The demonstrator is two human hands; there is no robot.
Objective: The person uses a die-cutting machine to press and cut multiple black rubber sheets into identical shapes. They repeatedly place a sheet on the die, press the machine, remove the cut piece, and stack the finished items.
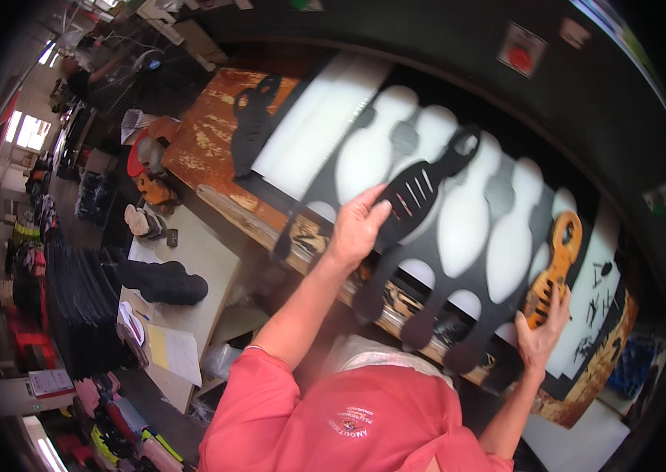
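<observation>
My left hand (pixel 360 228) grips the near end of a flat black slotted piece (pixel 416 191), shaped like a sole with a narrow waist and a hole at its far end. Beneath it lies a dark sheet (pixel 498 193) with several rounded cut-outs, through which a white board shows. At the right, my right hand (pixel 542 334) is closed around the lower end of an orange cutting die (pixel 564 240) of similar slotted outline, resting over the sheet's right part. Another black slotted piece (pixel 251 126) lies at the worktable's left end.
A dark machine beam with a red button (pixel 519 57) runs along the far side. Small black scraps (pixel 597 303) lie on the white board at right. On the left side table are a stack of black pieces (pixel 164 282) and papers (pixel 174 354). Black sheets (pixel 85 315) are piled beyond.
</observation>
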